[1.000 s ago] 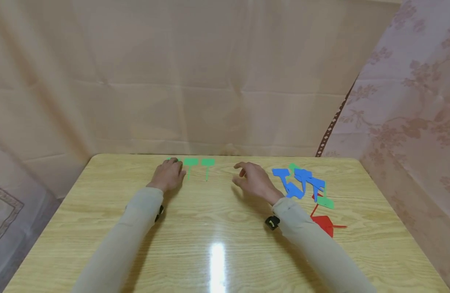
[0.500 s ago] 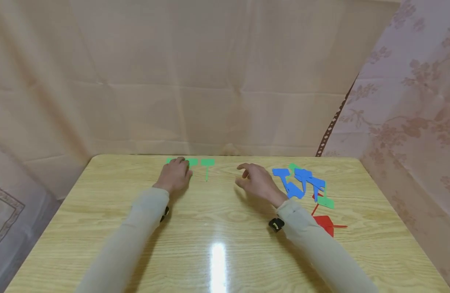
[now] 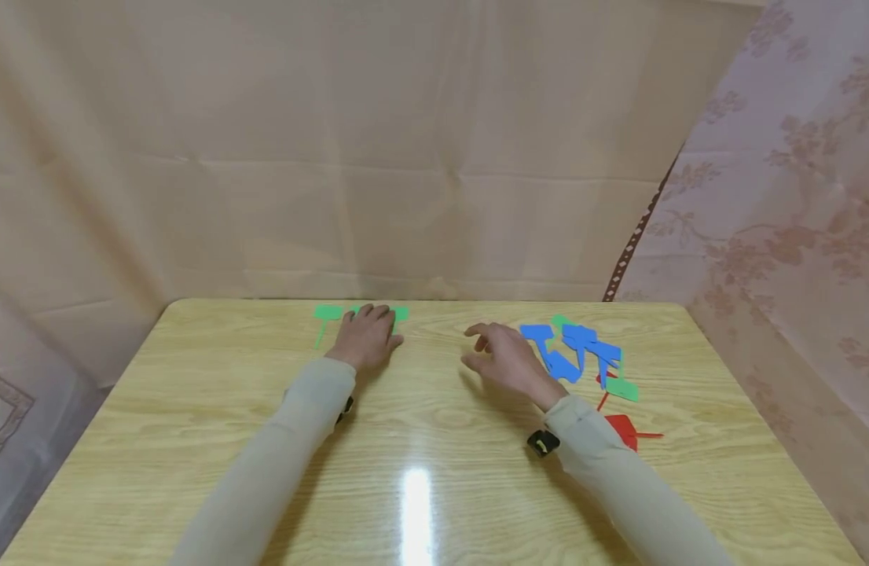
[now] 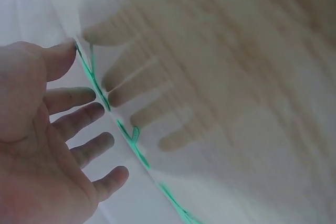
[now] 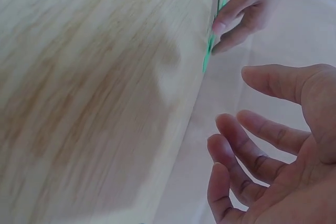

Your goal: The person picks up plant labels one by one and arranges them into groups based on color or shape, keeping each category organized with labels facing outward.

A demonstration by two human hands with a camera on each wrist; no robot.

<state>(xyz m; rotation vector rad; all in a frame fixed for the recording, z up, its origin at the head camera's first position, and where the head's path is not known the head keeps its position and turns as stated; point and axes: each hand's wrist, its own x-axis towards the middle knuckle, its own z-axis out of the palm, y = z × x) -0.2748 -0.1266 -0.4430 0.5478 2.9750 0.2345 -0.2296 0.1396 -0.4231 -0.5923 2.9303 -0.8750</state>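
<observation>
Three green T-shaped pieces lie in a row along the table's far edge. The leftmost green piece shows fully in the head view. My left hand is over the middle and right ones, hiding parts of both. In the left wrist view, the left hand has its fingers spread, with the thumb tip by a green piece. The right hand hovers right of the row, holding nothing. Its fingers are loosely bent in the right wrist view, where a green piece lies by the left hand's fingers.
Blue T-shaped pieces lie in an overlapping pile on the table, right of the right hand. Among and below them are green pieces and red pieces. A beige cloth hangs behind the table's far edge.
My left hand has moved right along the row, uncovering the leftmost green piece and covering parts of the other two. The right hand has shifted slightly right. The view has turned slightly.
</observation>
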